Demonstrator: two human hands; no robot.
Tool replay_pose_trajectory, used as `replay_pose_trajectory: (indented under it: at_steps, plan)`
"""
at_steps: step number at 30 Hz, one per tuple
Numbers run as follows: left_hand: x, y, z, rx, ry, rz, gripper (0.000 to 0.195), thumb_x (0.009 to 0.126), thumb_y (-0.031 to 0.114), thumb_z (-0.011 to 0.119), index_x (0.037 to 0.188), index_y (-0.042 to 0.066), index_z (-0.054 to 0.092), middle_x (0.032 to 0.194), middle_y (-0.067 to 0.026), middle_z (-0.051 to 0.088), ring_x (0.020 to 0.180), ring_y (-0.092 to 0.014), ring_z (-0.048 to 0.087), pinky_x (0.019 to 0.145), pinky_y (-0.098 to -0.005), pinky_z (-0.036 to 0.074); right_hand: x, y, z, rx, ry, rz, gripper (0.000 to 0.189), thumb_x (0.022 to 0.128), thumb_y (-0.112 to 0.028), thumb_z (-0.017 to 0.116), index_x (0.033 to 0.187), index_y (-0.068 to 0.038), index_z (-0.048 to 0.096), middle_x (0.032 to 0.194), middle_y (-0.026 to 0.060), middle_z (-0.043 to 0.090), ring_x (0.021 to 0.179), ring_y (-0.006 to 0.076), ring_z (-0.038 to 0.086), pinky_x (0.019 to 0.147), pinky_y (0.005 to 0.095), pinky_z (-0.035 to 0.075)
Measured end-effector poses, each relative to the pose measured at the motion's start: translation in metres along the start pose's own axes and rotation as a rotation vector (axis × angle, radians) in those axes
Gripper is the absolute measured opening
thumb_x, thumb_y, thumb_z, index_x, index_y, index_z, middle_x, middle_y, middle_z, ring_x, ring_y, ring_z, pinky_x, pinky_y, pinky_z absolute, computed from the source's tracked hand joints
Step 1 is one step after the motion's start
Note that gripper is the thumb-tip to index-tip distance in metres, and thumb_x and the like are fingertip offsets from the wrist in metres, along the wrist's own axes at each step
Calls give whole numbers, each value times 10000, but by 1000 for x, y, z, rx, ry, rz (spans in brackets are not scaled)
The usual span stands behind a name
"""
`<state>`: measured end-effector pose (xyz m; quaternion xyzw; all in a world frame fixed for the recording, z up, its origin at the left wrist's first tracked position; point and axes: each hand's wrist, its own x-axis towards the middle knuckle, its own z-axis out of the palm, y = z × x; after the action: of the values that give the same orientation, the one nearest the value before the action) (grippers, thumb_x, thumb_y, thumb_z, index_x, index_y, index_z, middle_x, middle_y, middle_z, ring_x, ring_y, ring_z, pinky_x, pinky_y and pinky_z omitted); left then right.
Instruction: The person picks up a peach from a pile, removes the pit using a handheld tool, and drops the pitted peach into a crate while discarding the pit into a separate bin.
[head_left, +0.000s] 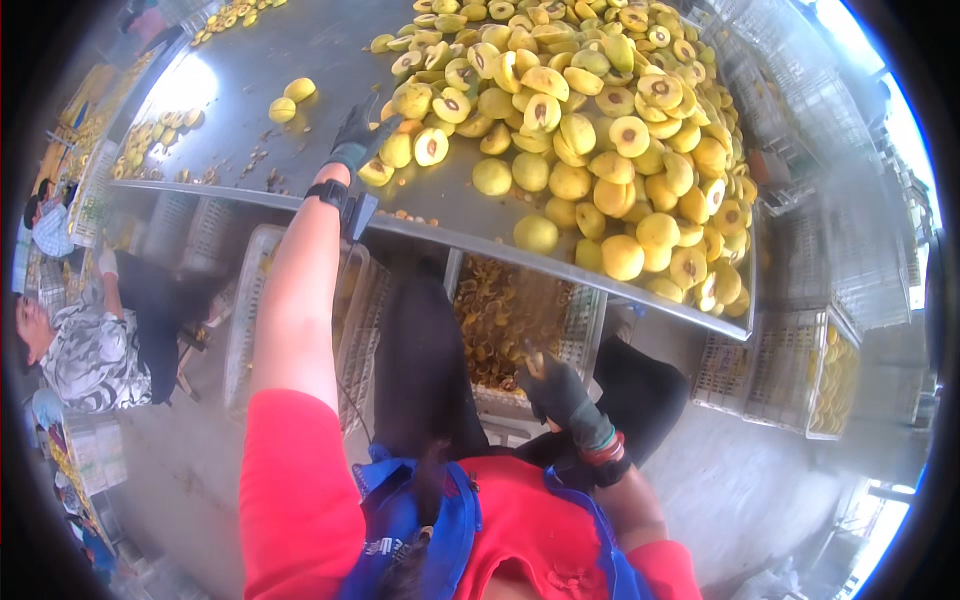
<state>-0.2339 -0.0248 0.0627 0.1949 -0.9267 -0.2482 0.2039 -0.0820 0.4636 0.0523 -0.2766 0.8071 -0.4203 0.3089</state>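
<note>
My left hand, in a dark glove, reaches over the metal table to the near-left edge of a heap of yellow peaches. Its fingers are spread beside a few peach halves, and I see nothing held in it. Many fruits in the heap are cut, with brown pits or hollows showing; others look whole. My right hand, gloved too, is low between my knees, closed around a small blurred tool. Beneath it stands a plastic crate holding brown pits and scraps.
The table's raised metal rim runs in front of me. Another crate stands by my left leg, and stacked crates hold fruit at right. Two loose peaches lie leftward. A seated person is at far left.
</note>
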Motion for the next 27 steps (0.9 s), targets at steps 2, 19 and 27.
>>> replay_pose_trajectory:
  at_steps: [2, 19, 27]
  plan:
    - [24, -9, 5, -55, -89, -96, 813, 786, 585, 598, 1402, 105, 372, 1406, -190, 407, 1301, -332, 391, 1071, -403, 321, 10, -29, -8, 77, -34, 204, 205, 849, -197, 577, 825, -10, 495, 516, 107, 534, 414, 193, 554, 397, 334, 438]
    - [-21, 88, 48, -470, -478, -11, 800, 734, 470, 738, 1375, 138, 393, 1311, -138, 501, 1206, -261, 484, 1011, -353, 399, 29, -22, 15, -76, -33, 105, 261, 841, -252, 602, 840, -2, 526, 647, 215, 593, 627, 389, 612, 572, 445, 489]
    - [-61, 147, 22, -173, -559, 279, 665, 794, 519, 636, 1286, 94, 497, 1206, -204, 561, 1107, -366, 543, 943, -425, 425, 4, -47, 12, 6, -1, 291, 288, 854, -240, 586, 870, 35, 504, 552, 157, 580, 472, 253, 602, 449, 369, 473]
